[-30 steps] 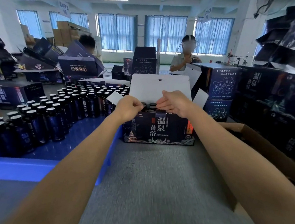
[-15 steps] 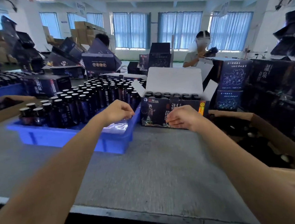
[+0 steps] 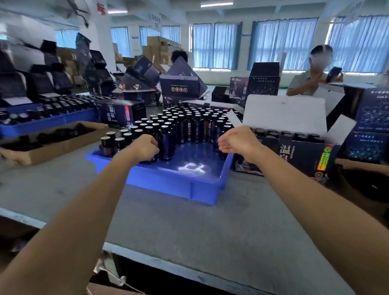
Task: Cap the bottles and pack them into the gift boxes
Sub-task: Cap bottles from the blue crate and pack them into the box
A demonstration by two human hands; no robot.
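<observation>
As the left hand [image 3: 144,148] and right hand [image 3: 236,141] curl beside bottles [image 3: 186,124] in the blue tray [image 3: 180,184], any grip is unclear.

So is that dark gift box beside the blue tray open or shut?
Open. The gift box has its white lid flap standing up behind, and rows of bottle caps show along its top.

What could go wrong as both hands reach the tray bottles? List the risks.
The bottles stand packed tight in the blue tray; the left hand or right hand pulling one could topple neighbours. The open gift box sits close beside the right hand; a careless swing could catch its raised flap.
</observation>
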